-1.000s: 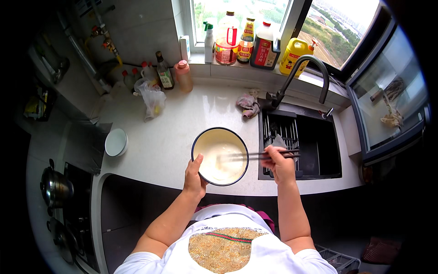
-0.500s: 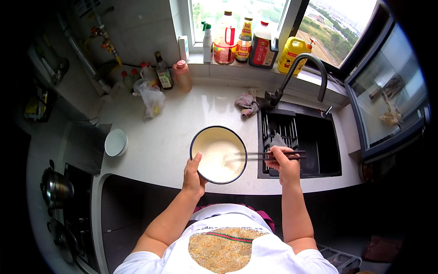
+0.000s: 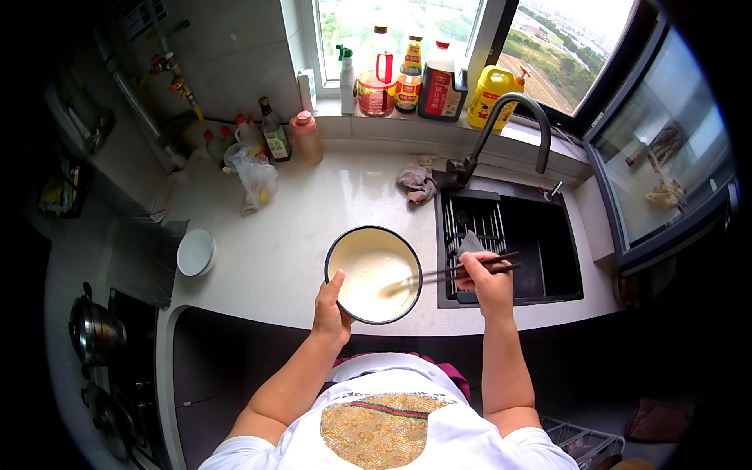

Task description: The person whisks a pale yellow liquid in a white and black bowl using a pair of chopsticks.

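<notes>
Pale batter fills the bowl (image 3: 374, 274), which sits on the white counter (image 3: 274, 258) just left of the sink (image 3: 509, 243), at the front edge. Your left hand (image 3: 330, 307) is clamped on the bowl's near-left rim, thumb over the lip, so the bowl is steadied. Your right hand (image 3: 487, 280) is closed around a pair of chopsticks (image 3: 458, 271), held nearly level, with their tips down in the batter on the right side of the bowl.

Against the picture from a second ago, the bowl has hardly moved on the counter and your left hand keeps the same hold on the rim. What differs is the right hand: it sits a little farther out over the sink's drain rack (image 3: 474, 235), and the tips have travelled within the batter (a small shift, as you'd expect mid-stir). My reading is that you are in the thick of the stirring, not starting or finishing it; the batter already looks smooth and even in colour, though small lumps would be too fine to see here.

Nothing else has shifted: the small white bowl (image 3: 195, 252), the cloth (image 3: 417, 183) by the tap (image 3: 509, 129), and the bottles (image 3: 407, 74) on the sill.
</notes>
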Tool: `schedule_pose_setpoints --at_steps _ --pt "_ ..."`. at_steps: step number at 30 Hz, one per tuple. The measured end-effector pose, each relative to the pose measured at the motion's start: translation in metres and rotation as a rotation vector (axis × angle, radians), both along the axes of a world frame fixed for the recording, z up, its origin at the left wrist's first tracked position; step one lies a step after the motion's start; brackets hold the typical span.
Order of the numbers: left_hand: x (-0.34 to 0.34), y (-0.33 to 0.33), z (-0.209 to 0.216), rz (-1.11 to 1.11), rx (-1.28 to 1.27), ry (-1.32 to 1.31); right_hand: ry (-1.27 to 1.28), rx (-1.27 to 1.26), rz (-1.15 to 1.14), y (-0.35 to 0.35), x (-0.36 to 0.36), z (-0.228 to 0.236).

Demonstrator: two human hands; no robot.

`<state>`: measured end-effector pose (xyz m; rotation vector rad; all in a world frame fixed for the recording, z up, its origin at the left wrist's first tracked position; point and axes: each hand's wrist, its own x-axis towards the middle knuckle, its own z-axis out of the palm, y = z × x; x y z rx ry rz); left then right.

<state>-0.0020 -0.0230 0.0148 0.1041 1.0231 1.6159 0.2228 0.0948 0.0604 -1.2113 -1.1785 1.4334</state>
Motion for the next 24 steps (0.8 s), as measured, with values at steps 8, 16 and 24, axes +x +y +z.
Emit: schedule_pose_setpoints --at_steps 8,16,24 --pt "0.0 -0.001 0.003 -0.07 0.012 -0.002 -0.017 -0.133 0.228 0.001 -0.001 0.009" --pt "0.012 0.004 0.011 -0.06 0.002 -0.048 0.107 -0.053 0.321 -0.016 -0.015 0.01" --pt "0.017 0.011 0.013 -0.119 0.01 -0.039 0.117 0.233 0.063 -0.015 -0.02 -0.009"
